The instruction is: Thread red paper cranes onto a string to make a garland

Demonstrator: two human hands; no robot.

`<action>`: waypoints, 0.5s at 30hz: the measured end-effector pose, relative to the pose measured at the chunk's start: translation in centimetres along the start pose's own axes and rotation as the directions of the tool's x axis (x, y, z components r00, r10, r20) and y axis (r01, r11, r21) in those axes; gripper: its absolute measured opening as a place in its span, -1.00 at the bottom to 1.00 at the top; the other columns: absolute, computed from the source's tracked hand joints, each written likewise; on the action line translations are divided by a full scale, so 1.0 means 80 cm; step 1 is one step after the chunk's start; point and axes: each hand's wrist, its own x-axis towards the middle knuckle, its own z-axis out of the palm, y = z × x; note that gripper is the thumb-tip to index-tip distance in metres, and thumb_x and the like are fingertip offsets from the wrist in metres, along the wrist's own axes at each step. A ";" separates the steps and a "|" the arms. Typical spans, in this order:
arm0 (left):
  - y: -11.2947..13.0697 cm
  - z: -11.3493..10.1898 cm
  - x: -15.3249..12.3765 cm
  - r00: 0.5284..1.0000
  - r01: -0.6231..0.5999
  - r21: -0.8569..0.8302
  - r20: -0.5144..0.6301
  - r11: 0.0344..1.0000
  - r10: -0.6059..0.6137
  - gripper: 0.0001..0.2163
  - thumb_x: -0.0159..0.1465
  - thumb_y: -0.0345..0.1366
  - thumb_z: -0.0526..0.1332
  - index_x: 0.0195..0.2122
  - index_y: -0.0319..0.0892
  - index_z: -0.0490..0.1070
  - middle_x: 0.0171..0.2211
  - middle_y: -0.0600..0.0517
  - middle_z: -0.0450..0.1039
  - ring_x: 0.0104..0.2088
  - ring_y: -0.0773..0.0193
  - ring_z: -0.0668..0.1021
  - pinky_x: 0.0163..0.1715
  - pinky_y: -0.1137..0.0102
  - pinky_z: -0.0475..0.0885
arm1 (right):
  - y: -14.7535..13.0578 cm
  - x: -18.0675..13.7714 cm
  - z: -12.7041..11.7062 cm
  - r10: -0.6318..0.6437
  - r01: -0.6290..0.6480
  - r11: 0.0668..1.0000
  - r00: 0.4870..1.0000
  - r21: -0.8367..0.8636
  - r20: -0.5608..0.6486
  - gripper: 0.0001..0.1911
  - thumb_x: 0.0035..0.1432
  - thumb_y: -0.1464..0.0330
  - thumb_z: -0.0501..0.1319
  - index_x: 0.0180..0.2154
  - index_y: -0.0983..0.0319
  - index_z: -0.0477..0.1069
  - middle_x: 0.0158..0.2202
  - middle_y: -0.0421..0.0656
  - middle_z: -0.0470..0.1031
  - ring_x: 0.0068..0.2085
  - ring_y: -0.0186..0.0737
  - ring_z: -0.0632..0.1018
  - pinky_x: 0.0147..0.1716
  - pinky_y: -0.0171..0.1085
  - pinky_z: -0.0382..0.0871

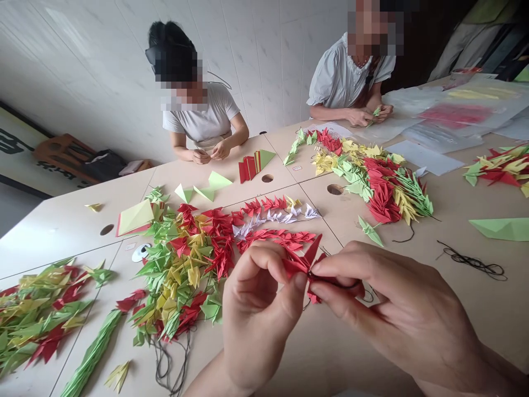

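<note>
Pale tabletop (491, 317) spans most of the frame, crossed by thin seams. Nearest you, right of lower centre, the fingers of your left hand (258, 314) pinch a red folded paper (309, 252), and those of your right hand (397, 303) grip its right side, so it is held up between them. At the lower left lie a yellow folded paper (118, 376), a long green bundle (93, 353) and looped black cord (158, 364). Left of your hands spreads a heap of red, yellow and green paper (173, 264). Coiled black cord (469, 258) lies at the right. Farther off, a colourful pile (380, 187) sits right of upper centre. Across from you sit a person in a grey top (202, 118) and a person in a white blouse (336, 77), with a pale wall (273, 55) behind.
</note>
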 end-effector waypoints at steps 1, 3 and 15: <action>0.000 0.000 0.000 1.000 0.002 -0.005 0.003 1.000 -0.002 -0.82 0.23 -0.48 0.29 -0.40 -0.12 0.31 -0.41 0.10 0.31 -0.40 0.38 0.38 -0.40 0.52 0.40 | 0.000 -0.001 0.000 0.009 -0.009 1.000 1.000 -0.005 -0.004 -0.79 0.19 0.50 0.25 -0.19 0.08 0.38 -0.43 -0.32 0.49 -0.50 -0.40 0.47 -0.53 -0.37 0.31; 0.000 0.000 0.000 1.000 0.005 -0.017 0.012 1.000 -0.005 -0.82 0.23 -0.48 0.29 -0.40 -0.12 0.31 -0.40 0.10 0.30 -0.39 0.38 0.38 -0.39 0.53 0.41 | 0.000 -0.002 0.002 0.019 -0.019 1.000 1.000 -0.016 -0.016 -0.78 0.20 0.52 0.24 -0.20 0.08 0.36 -0.42 -0.32 0.49 -0.50 -0.40 0.47 -0.53 -0.36 0.32; 0.001 0.000 -0.002 1.000 -0.002 -0.007 0.024 1.000 0.002 -0.86 0.26 -0.47 0.27 -0.37 -0.10 0.36 -0.40 0.10 0.34 -0.37 0.38 0.43 -0.37 0.50 0.41 | -0.003 0.004 -0.004 0.009 -0.009 1.000 1.000 -0.018 -0.015 -0.84 0.22 0.52 0.21 -0.28 0.12 0.35 -0.43 -0.31 0.50 -0.49 -0.42 0.48 -0.52 -0.38 0.32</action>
